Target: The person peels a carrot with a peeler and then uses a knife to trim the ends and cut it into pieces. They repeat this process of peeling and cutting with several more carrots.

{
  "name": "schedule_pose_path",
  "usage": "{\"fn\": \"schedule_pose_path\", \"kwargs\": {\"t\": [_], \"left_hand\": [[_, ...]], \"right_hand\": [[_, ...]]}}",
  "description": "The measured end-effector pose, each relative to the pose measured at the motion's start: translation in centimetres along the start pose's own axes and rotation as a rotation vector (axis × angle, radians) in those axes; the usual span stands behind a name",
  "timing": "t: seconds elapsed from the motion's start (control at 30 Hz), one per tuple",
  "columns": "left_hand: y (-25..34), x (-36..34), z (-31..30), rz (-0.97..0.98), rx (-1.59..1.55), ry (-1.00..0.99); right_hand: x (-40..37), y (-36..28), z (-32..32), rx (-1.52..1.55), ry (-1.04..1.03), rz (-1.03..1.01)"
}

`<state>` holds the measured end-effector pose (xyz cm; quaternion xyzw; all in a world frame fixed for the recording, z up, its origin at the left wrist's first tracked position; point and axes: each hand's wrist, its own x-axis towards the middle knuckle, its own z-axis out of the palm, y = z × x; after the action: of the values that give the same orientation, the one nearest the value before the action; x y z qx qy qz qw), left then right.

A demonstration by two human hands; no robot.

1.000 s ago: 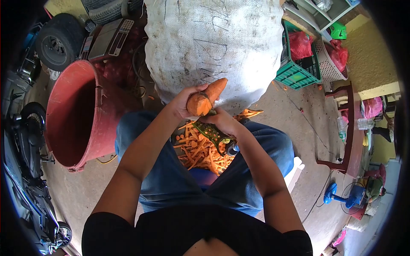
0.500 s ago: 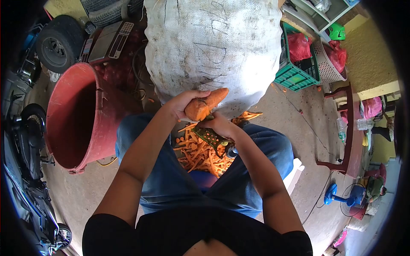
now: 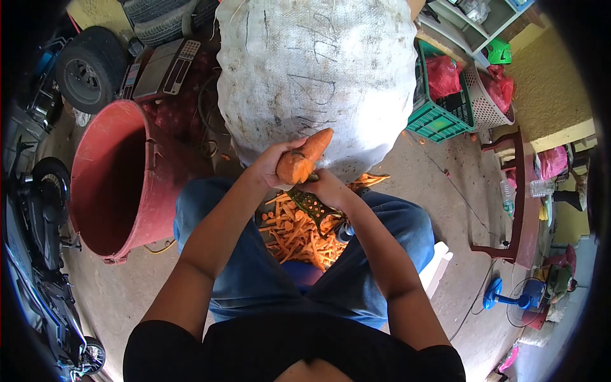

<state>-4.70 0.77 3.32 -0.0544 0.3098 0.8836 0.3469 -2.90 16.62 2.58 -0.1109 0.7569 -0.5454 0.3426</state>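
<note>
Straight ahead of the knees: big white woven sack [image 3: 318, 70], fills top centre of view. Left of it, red tub [image 3: 108, 178], open mouth visible, just beside the left thigh. Green crate [image 3: 436, 118] sits right of the sack on the concrete floor [image 3: 445, 184].

Person is seated. Both forearms angle inward from the shoulders and meet above the gap between the 2 knees. Under that gap, a pile of orange peelings [image 3: 296, 235] on the floor.

Left hand [image 3: 270, 167] is clenched around the thick end of 1 carrot [image 3: 305, 156], fingers wrapped from the left side, wrist bent slightly up. Carrot is held in the air in front of the sack, tilted, tip pointing up and right.

Right hand [image 3: 328, 188] sits just under the carrot, closed on a peeler [image 3: 316, 207] with a green handle. Handle trails down toward the peelings, head end up at the carrot's underside. Blade contact too small to confirm.
</note>
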Motion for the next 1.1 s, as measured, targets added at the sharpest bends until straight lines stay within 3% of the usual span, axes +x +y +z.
{"fn": "schedule_pose_path", "kwargs": {"t": [0.17, 0.57, 0.73, 0.93, 1.03, 1.1], "left_hand": [[0.6, -0.7, 1.1, 0.030, 0.023, -0.016], [0.1, -1.1, 1.4, 0.098, 0.074, -0.143], [0.2, -1.1, 1.2, 0.096, 0.108, -0.179], [0.7, -1.3, 2.0, 0.049, 0.165, -0.105], [0.5, -1.5, 1.8, 0.102, 0.138, 0.038], [0.9, -2.0, 1.4, 0.273, 0.738, -0.081]], "right_hand": [[-1.5, -3.1, -1.0, -0.230, -0.079, -0.005], [-1.9, -2.2, -1.3, -0.116, -0.044, -0.222], [-2.5, -3.1, -1.4, -0.117, -0.083, -0.159], [-2.5, -2.4, -1.4, 0.046, -0.112, -0.173], [-2.3, -1.7, -1.5, 0.116, -0.081, -0.131], [-2.1, -1.4, -1.5, 0.174, -0.054, -0.096]]}}
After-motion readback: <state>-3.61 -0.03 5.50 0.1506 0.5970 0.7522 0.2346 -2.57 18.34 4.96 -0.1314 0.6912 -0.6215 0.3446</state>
